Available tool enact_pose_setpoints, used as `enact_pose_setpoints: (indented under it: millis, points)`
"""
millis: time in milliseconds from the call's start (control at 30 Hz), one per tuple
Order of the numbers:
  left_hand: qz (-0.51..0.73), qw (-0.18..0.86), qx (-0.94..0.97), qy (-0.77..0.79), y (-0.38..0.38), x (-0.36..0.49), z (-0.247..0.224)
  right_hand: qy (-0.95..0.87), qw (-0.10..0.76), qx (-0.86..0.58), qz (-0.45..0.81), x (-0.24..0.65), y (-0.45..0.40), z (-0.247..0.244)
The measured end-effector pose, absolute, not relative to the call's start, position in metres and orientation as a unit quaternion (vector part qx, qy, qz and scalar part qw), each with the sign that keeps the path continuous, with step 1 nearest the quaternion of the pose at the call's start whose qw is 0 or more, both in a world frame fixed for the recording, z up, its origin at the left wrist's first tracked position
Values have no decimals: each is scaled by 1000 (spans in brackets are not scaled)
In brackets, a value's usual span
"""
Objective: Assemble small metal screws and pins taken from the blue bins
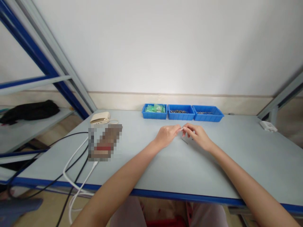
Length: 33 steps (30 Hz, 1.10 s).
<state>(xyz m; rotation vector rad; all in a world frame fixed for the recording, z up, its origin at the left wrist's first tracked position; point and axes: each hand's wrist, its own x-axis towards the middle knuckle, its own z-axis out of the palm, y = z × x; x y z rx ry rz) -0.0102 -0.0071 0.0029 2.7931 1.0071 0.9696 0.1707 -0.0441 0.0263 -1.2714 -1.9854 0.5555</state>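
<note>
My left hand (166,135) and my right hand (198,135) meet fingertip to fingertip above the table, just in front of the blue bins. Both are closed in a pinch around a small whitish piece (181,129), too small for me to name its kind. Beneath my right hand a thin metal rod (185,141) lies on the tabletop. Beyond my hands stand three blue bins in a row. Green and clear packets fill the left bin (154,116); slender metal parts lie in the middle bin (181,116) and the right bin (208,118).
On the left of the grey table (151,170) are a cream-coloured box (100,118) and a pixelated object (105,143). A white cable (68,165) and black cables hang over the front edge. A white item (268,126) sits at the far right, by the frame post.
</note>
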Motion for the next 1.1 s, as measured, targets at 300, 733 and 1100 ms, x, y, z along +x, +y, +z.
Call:
enact_pose_setpoints:
  millis: [300, 733, 1100]
  points:
    - [296, 45, 884, 358, -8, -10, 0, -779, 371, -479, 162, 169, -42, 23]
    - [441, 148, 805, 369, 11, -24, 3, -657, 286, -684, -138, 239, 17, 83]
    - [596, 217, 643, 429, 28, -32, 7, -858, 147, -491, 18, 123, -24, 14]
